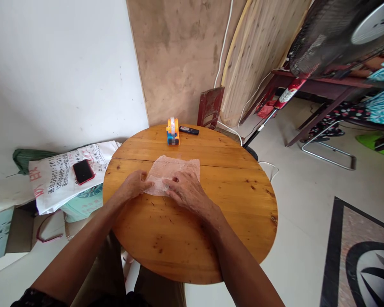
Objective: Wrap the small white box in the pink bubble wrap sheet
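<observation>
A sheet of bubble wrap point(176, 166), thin and see-through, lies on the round wooden table. Its near part looks folded over toward the middle. My left hand point(135, 184) grips the left near corner, thumb and fingers closed on the edge. Bent over the near part of the sheet, my right hand point(187, 189) pinches the folded layer between thumb and fingers. Whether anything lies wrapped inside the fold I cannot tell. Beyond the sheet stands an orange and blue tape dispenser point(173, 132) with a roll of clear tape. Beside it lies a black remote control point(189, 130).
The round table point(237, 204) has a wooden chair point(210, 106) behind it. On the left, a phone point(83, 171) rests on white printed sacks point(57, 183). A standing fan point(288, 94) is at the right, near another person point(382, 100) seated at a dark desk.
</observation>
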### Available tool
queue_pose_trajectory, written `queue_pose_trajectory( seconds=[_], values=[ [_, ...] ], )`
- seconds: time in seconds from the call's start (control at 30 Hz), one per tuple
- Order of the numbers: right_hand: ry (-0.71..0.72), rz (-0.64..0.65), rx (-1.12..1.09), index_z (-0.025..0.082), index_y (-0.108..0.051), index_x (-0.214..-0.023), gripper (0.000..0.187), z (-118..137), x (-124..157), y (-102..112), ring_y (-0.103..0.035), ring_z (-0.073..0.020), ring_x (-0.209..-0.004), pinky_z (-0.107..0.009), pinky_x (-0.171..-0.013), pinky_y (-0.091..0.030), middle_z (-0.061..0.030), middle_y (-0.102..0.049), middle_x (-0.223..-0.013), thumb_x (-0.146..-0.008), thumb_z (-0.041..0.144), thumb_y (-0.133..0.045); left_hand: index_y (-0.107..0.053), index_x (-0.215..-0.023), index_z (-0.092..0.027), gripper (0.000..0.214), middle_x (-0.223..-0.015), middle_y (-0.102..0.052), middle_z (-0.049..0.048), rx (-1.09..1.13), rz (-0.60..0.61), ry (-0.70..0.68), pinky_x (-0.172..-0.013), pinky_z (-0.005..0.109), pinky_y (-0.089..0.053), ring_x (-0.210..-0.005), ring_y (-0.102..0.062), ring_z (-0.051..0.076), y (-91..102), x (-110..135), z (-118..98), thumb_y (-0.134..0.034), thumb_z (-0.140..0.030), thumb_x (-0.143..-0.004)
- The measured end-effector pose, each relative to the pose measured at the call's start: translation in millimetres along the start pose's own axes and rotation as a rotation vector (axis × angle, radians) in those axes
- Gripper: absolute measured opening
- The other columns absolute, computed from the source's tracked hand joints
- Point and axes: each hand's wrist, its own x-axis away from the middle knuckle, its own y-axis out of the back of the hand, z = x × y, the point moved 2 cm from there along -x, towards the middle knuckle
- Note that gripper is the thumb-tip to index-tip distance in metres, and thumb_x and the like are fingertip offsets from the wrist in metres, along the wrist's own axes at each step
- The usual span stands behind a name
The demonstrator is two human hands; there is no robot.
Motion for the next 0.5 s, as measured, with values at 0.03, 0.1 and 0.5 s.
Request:
queue_pose_trajectory(
  seconds=[0.03,0.1,0.5],
  values=[
    [0.001,0.005,0.023,0.026,-0.065,-0.114,0.025,1,0,0,-0.05,-0.0235,-0.093,-0.038,-0.086,-0.029,-0.0089,-0.06,-0.102,-0.092,0.033,-0.056,-0.062,-0.085,-0.017,0.032,-0.048,-0.051,-0.007,0.063,0.035,0.034,-0.041,0.022,-0.027,-0.037,-0.043,0.011,-0.7,1,2,-0.071,-0.037,-0.062],
    [-0.006,0.015,0.065,0.024,-0.067,-0.107,0.021,4,-1,1,-0.049,-0.0231,-0.092,-0.038,-0.086,-0.028,-0.009,-0.059,-0.101,-0.093,0.033,-0.054,-0.063,-0.081,-0.016,0.03,-0.046,-0.051,-0.0065,0.16,0.064,0.077,-0.038,0.021,-0.028,-0.036,-0.042,0.01,-1.9,2,2,-0.071,-0.039,-0.063],
    [-0.065,-0.028,0.012,0.015,-0.058,-0.118,0.034,8,-3,4,-0.051,-0.0268,-0.101,-0.043,-0.097,-0.028,-0.0119,-0.064,-0.105,-0.087,0.029,-0.057,-0.053,-0.067,-0.017,0.015,-0.049,-0.054,-0.0051,0.401,0.068,0.073,-0.035,0.018,-0.031,-0.038,-0.045,0.008,-32.7,8,-31,-0.062,-0.03,-0.066]
  ],
)
